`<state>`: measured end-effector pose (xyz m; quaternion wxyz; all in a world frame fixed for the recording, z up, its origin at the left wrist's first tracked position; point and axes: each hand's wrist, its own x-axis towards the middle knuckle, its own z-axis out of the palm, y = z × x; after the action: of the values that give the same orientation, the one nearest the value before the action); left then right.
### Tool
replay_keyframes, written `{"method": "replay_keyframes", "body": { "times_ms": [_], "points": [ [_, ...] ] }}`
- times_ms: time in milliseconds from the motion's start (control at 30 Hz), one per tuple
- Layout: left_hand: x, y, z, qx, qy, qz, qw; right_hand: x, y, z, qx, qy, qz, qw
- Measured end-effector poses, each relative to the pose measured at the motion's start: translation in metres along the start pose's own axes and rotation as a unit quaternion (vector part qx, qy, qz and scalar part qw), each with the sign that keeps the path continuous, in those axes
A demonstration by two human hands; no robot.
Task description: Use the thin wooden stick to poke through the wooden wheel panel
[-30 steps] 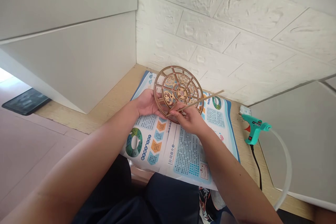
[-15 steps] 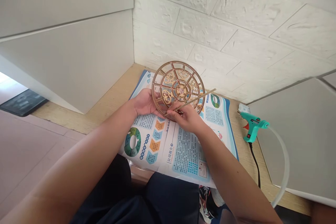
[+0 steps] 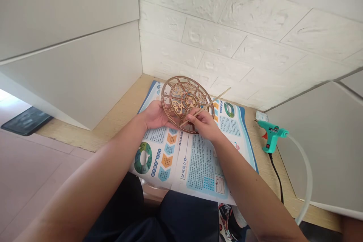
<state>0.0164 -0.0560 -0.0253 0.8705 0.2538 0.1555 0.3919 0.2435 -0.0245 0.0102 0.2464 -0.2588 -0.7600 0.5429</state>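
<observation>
A round brown openwork wheel, with spokes and scroll-shaped pieces between them, is tilted above the printed sheet. My left hand supports its lower left rim, fingers behind it and partly hidden. My right hand is closed on a thin wooden stick, pinched between thumb and fingers. The stick's lower end lies at the wheel's bottom rim; whether it touches I cannot tell. Its upper end points up and right past the rim.
The printed paper sheet covers much of the wooden tabletop. A teal glue gun lies at the right, with a black cord and a pale glue stick curving from its back. Behind stands a white brick-pattern wall. A dark phone-like slab is at far left.
The wheel has tipped further back and now looks flatter. Both hands keep their hold, and the stick still slants across it. The view has shifted slightly.
</observation>
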Motion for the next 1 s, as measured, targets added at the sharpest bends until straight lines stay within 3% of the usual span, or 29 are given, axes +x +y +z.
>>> {"method": "replay_keyframes", "body": {
  "times_ms": [400, 767, 867, 1000],
  "points": [
    [0.000, -0.001, 0.003, -0.008, -0.024, 0.012, 1.000, -0.001, -0.003, 0.001, -0.034, -0.020, -0.015, 0.999],
    [0.000, -0.002, 0.006, 0.013, 0.006, 0.016, 1.000, -0.004, -0.006, 0.002, -0.073, -0.023, -0.007, 0.997],
    [0.001, -0.003, 0.006, 0.009, -0.001, 0.021, 1.000, -0.003, -0.004, 0.000, -0.029, -0.018, 0.004, 0.999],
    [0.002, -0.005, 0.011, -0.014, 0.025, 0.030, 0.999, 0.000, 0.001, -0.005, 0.108, 0.009, 0.041, 0.993]
  ]
}}
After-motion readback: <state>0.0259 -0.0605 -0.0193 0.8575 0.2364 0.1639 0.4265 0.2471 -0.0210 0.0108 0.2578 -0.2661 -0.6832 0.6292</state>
